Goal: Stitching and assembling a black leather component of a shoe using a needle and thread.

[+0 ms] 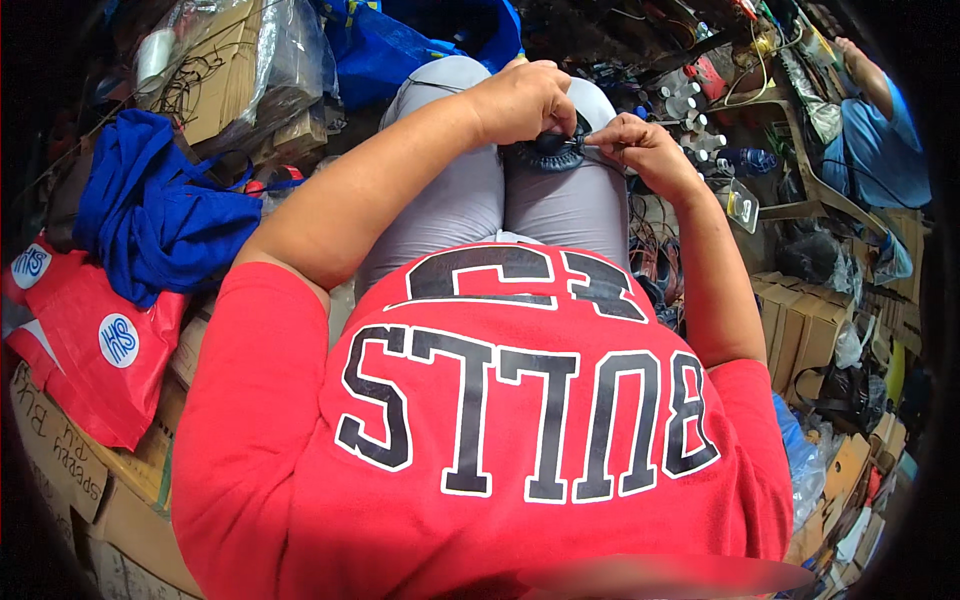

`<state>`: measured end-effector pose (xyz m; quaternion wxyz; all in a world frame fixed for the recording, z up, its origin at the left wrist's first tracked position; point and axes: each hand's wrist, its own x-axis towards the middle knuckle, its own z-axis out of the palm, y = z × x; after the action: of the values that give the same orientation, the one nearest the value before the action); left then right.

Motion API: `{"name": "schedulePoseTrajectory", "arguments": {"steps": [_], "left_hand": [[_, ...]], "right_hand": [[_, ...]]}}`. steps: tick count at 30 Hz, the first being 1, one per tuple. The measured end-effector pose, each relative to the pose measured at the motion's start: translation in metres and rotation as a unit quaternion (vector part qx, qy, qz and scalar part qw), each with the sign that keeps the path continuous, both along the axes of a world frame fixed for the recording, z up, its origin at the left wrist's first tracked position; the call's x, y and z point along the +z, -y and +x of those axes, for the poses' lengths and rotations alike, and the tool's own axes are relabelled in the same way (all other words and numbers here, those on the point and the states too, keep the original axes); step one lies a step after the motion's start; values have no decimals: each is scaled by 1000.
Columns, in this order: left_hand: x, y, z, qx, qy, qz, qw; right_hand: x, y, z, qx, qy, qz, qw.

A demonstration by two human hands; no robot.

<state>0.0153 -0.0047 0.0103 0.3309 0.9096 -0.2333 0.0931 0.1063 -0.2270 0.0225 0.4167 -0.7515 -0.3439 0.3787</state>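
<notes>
**Round black part held on the knees**

Round black part [548, 150]: dark, disc-shaped, ribbed rim, resting on grey-trousered knees [500, 195]. Left hand [522, 100] closed over its top, grip pressed around the rim. Right hand [640, 145] pinches a thin metal tool [583, 143], fingers pressed together, tip touching the part. Risk, as I judge it: tool could slip off the hard curved rim; soft lap gives poor support. Farther off: blue cloth [150, 220], red bag [90, 340], cardboard boxes [800, 325].

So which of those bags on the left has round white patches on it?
The red bag, lowest at the left edge. The blue cloth bag just above it is plain, and the clear plastic bag covers cardboard.
</notes>
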Motion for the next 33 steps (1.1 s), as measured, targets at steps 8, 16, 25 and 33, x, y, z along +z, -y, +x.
{"name": "schedulePoseTrajectory", "arguments": {"steps": [8, 16, 25, 33], "left_hand": [[-2, 1, -21, 67, 16, 25, 997], [-4, -3, -16, 58, -20, -28, 998], [-15, 12, -18, 105, -204, -245, 942], [-18, 7, -14, 111, -148, -204, 961]], "right_hand": [[7, 7, -11, -10, 79, -23, 997], [5, 5, -14, -44, -8, -15, 999], [-1, 4, -15, -98, -95, 8, 991], [-5, 5, -14, -99, -102, 40, 989]]}}
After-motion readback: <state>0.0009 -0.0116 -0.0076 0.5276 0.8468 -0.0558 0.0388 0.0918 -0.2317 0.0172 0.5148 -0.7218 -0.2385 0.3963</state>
